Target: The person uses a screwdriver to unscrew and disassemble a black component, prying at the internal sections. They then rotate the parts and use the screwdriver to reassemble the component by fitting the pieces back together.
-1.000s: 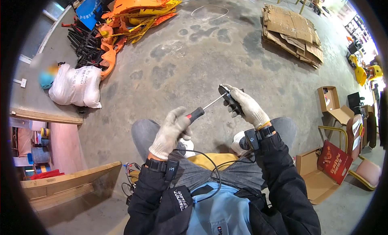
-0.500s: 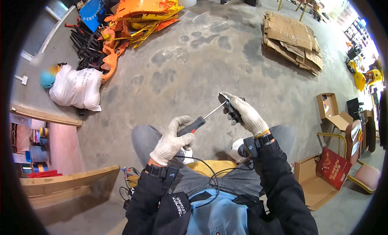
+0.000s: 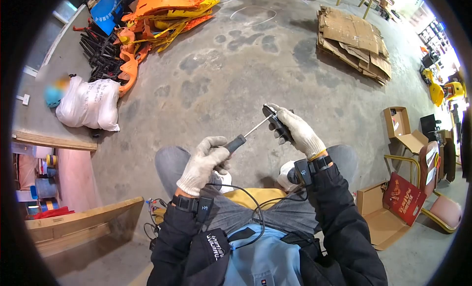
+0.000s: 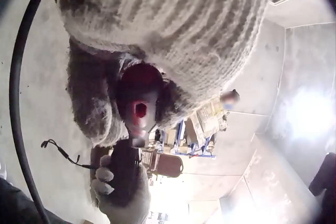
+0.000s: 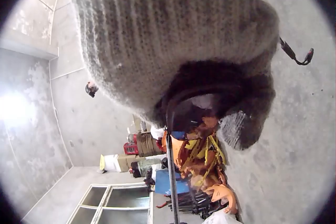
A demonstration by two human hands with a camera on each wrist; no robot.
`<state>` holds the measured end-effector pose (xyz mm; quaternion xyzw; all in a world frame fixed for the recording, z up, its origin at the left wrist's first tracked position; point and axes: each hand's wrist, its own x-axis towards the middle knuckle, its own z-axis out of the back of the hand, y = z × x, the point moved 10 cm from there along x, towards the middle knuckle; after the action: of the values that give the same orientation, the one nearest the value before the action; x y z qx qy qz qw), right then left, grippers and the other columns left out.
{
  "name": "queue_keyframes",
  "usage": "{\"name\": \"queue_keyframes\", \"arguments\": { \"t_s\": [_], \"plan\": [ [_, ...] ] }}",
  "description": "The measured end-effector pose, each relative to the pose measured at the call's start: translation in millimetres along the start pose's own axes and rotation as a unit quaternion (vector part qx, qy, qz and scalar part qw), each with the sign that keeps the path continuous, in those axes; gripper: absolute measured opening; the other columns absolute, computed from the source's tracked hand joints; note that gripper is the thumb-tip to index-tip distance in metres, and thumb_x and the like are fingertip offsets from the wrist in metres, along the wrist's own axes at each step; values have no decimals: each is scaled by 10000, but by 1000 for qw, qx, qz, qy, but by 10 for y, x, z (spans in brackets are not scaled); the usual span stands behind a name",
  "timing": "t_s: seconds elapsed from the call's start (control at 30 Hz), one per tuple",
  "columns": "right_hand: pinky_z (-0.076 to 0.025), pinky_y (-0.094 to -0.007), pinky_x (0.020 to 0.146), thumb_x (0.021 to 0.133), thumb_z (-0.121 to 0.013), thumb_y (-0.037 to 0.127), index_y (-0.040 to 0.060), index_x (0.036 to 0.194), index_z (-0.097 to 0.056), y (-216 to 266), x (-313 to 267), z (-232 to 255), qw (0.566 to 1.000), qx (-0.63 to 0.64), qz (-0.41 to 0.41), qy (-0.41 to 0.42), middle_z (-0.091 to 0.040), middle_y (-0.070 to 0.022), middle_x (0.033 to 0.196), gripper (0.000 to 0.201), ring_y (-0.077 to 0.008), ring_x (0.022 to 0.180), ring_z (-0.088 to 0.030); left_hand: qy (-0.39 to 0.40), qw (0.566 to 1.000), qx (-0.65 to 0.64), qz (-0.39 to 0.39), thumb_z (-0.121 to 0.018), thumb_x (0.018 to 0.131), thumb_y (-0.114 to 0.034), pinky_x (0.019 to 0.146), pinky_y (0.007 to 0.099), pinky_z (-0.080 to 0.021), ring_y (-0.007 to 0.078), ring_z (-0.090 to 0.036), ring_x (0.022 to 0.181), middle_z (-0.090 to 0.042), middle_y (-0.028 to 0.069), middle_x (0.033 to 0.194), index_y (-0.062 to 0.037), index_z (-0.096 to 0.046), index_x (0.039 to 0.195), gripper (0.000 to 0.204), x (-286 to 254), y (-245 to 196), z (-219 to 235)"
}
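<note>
In the head view, my gloved left hand [image 3: 199,164] grips the black handle of a screwdriver [image 3: 236,143], whose dark red butt end [image 4: 140,90] shows in the left wrist view. Its thin metal shaft [image 3: 257,126] slants up to a small black part with a rounded end [image 3: 276,120]. The tip meets the part near its edge. My gloved right hand [image 3: 301,133] holds this part, fingers curled around its far side. A short thin cable with a connector [image 4: 63,153] hangs from the part in the left wrist view. The part's inner face is dark in the right wrist view.
Beyond my bent knees, flattened cardboard [image 3: 354,42] lies on the concrete floor. Orange and yellow plastic pieces [image 3: 169,11] are heaped at the back left, near a white sack [image 3: 88,104]. To the right are an open carton [image 3: 378,217] and a chair [image 3: 427,165]. A black cable [image 3: 256,200] loops between my wrists.
My left fingers have shifted on the screwdriver handle and it has turned; its red stripe no longer shows in the head view. The right hand keeps its hold, and the tip stays at the part.
</note>
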<state>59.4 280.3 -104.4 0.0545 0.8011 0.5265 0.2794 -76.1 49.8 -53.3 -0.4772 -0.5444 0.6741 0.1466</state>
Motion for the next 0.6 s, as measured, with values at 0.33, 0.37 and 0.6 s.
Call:
{"name": "queue_keyframes", "arguments": {
  "t_s": [0.33, 0.37, 0.6],
  "plan": [
    [-567, -252, 636, 1124, -487, 464, 152, 1585, -507, -30, 26, 47, 1000, -17, -1, -3, -704, -50, 1039, 557, -87, 788, -633, 43, 997, -49, 45, -544, 1104, -343, 562, 274, -559, 140, -674, 659, -717, 132, 936, 2, -615, 1341, 424, -35, 118, 46],
    [-570, -248, 617, 1125, -496, 441, 138, 1599, -475, -40, 37, 67, 1000, -5, 0, -6, -697, -66, 1049, 563, -93, 778, -638, 42, 997, -48, 46, -544, 1104, -343, 562, 274, -559, 140, -674, 659, -717, 132, 936, 2, -615, 1341, 424, -33, 139, 70],
    [-587, -275, 648, 1095, -562, 402, 112, 1598, -453, -5, 38, 91, 1000, 17, 1, -21, -678, -74, 1057, 591, -116, 774, -646, 50, 995, -65, 48, -582, 1110, -327, 597, 271, -560, 127, -667, 691, -713, 120, 978, -8, -599, 1372, 413, -65, 127, 45]
  ]
}}
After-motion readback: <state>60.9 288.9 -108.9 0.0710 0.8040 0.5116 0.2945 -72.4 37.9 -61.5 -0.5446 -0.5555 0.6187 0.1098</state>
